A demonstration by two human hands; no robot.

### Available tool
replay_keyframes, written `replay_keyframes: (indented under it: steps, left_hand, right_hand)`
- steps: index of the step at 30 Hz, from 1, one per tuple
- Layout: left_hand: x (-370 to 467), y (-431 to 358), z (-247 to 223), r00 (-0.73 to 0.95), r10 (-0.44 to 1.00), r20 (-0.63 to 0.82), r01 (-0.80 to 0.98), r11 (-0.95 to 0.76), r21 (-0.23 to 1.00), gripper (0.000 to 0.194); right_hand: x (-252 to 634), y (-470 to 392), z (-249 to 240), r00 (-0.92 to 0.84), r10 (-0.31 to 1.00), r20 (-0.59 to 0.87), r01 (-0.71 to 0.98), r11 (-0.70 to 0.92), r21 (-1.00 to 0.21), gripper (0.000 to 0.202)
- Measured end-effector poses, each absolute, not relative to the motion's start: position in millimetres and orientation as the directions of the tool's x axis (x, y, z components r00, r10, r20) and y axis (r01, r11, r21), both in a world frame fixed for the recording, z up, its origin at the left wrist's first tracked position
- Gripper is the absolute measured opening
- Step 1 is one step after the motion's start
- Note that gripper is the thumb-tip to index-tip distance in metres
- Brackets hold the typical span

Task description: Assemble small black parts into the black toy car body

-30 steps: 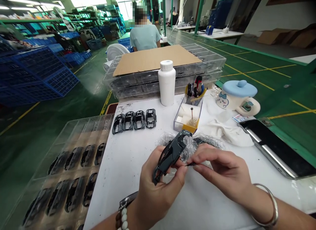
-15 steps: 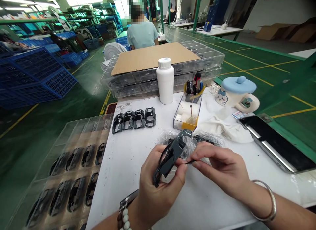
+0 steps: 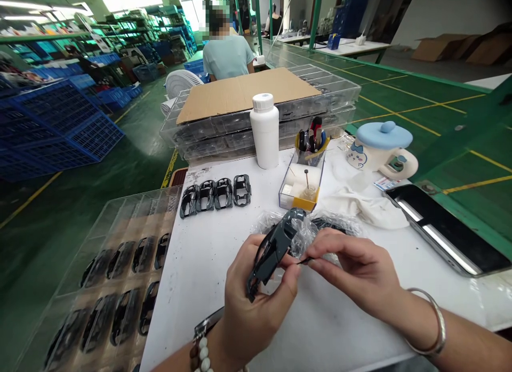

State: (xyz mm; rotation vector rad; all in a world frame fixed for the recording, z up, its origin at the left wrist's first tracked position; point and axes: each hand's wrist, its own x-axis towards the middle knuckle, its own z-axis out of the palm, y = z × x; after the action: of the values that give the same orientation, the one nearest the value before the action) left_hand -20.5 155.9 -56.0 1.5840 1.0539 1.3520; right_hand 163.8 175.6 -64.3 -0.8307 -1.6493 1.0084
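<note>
My left hand (image 3: pixel 256 302) grips a dark grey toy car body (image 3: pixel 272 249), tilted with its nose up and away from me. My right hand (image 3: pixel 356 271) pinches a small thin black part (image 3: pixel 304 261) at the car body's side, fingertips touching it. Just behind my hands lies a clear plastic bag (image 3: pixel 316 231) with more small black parts. Several finished car bodies (image 3: pixel 216 193) stand in a row on the white table (image 3: pixel 208 265), further back and to the left.
A clear tray (image 3: pixel 116 276) of car bodies overhangs the table's left side. A white bottle (image 3: pixel 264 131), small glue box (image 3: pixel 301 188), pen holder (image 3: pixel 310 148), white cloth (image 3: pixel 360 207), lidded mug (image 3: pixel 382 148) and tablet (image 3: pixel 448 231) stand behind and right. Stacked trays under cardboard (image 3: pixel 244 92); a person sits beyond.
My hands and the car body have barely moved; the thumb of my left hand has shifted slightly along the body. The view has drifted a little to the right.
</note>
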Motion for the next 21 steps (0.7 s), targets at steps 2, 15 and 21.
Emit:
replay_keyframes:
  steps: [2,15,21]
  left_hand:
    - [-20.4,155.7,-56.0,0.087,0.938,0.335,0.113,-0.344,0.932,0.026]
    - [-18.1,157.3,-55.4,0.079,0.944,0.32,0.132,-0.328,0.936,0.024]
    - [-17.1,159.2,-52.7,0.081,0.941,0.327,0.122,-0.335,0.934,0.026]
  right_hand:
    - [163.3,176.5,-64.7,-0.271,0.879,0.391,0.056,0.42,-0.906,0.025]
    - [162.1,177.9,-63.5,-0.267,0.881,0.39,0.051,0.417,-0.907,0.022]
    - [162.2,177.7,-64.1,-0.255,0.894,0.369,0.049,0.393,-0.918,0.02]
